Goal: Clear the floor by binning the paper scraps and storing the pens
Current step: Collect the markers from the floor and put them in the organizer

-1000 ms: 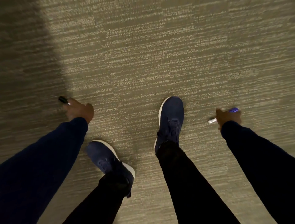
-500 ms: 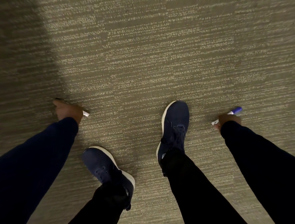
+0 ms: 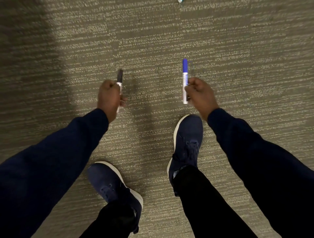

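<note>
My left hand is closed around a white marker with a black cap, cap pointing away from me. My right hand grips a white marker with a blue cap, also held upright with the cap forward. Both markers are lifted off the carpet, in front of my body and above my feet. At the very top edge a small pale object lies on the floor; too little of it shows to identify it.
Grey-beige striped carpet fills the view, with a dark shadow over its left side. My two dark blue shoes stand on it below my hands.
Both hands have swung inward and forward from my sides to in front of me, turning the markers upright. The view has tilted a little forward.
</note>
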Demonstrator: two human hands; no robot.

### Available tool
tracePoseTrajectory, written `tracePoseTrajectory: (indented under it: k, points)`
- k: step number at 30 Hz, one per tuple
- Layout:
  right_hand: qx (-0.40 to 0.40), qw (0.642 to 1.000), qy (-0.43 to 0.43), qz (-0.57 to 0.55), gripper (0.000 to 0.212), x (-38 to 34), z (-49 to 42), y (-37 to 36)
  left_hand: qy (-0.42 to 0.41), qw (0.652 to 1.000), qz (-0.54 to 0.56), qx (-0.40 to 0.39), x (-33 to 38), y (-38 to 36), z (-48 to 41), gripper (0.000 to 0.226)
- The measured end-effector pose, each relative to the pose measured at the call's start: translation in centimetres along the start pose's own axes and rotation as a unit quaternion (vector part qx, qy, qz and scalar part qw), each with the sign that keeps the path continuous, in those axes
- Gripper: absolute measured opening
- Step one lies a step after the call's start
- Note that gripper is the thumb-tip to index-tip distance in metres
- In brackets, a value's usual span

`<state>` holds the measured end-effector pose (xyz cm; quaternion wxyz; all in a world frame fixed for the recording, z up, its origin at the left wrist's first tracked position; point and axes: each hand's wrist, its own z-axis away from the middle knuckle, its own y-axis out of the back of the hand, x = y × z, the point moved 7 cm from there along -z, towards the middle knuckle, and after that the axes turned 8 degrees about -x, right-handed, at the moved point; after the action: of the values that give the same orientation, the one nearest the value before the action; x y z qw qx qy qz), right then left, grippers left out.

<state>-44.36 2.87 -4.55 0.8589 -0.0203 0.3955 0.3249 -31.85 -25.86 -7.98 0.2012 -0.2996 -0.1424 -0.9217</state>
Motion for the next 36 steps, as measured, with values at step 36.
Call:
tracePoseTrajectory:
  k: [36]
  points:
    - [0.189, 0.933, 0.042, 0.304, 0.025, -17.1, -21.3, 2.3, 0.016, 0.983, 0.148, -0.105, 1.1, -7.0, -1.6, 0.012]
